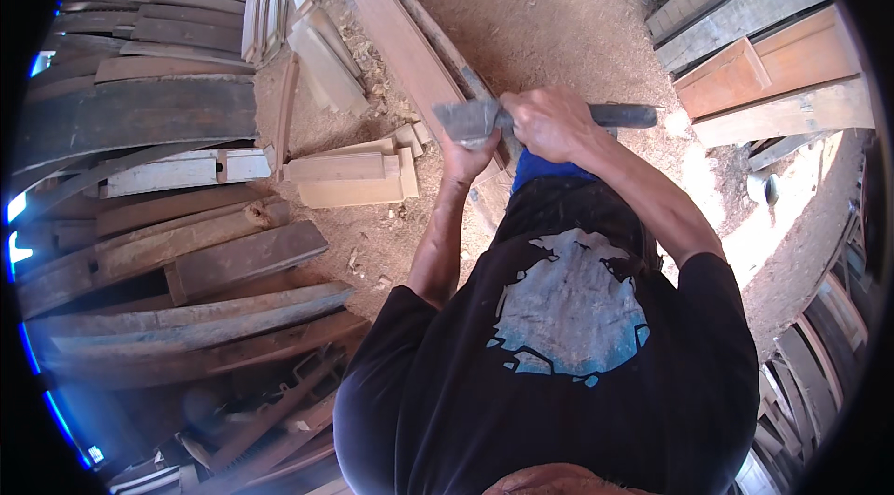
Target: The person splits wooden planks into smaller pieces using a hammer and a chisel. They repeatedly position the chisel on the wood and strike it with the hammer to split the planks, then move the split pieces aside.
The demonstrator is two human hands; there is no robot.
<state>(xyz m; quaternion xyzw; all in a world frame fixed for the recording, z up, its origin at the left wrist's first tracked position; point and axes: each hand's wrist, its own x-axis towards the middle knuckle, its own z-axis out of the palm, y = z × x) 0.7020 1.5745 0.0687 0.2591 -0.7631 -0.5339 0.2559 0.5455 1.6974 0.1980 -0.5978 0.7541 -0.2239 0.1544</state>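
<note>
A tool [466, 122] with a broad, flat grey head and a dark handle [626, 116] lies crosswise in front of me; I cannot tell its exact kind. Wrapped around it just right of the head is my right hand [551, 125], closed, with the dark handle sticking out to the right. My left hand [470, 160] is closed at the head from below, its fingers partly hidden behind the tool. Beneath both hands runs a long reddish-brown plank [396, 29], which stretches away to the far left. Blue cloth [549, 169] shows just below my right hand.
Short pale boards [349, 180] lie left of the plank, with more pale pieces [326, 67] beyond. Stacked old timber [140, 113] fills the left side. Orange-brown boards [773, 62] lean at the right. Sawdust-covered ground [531, 11] spreads ahead.
</note>
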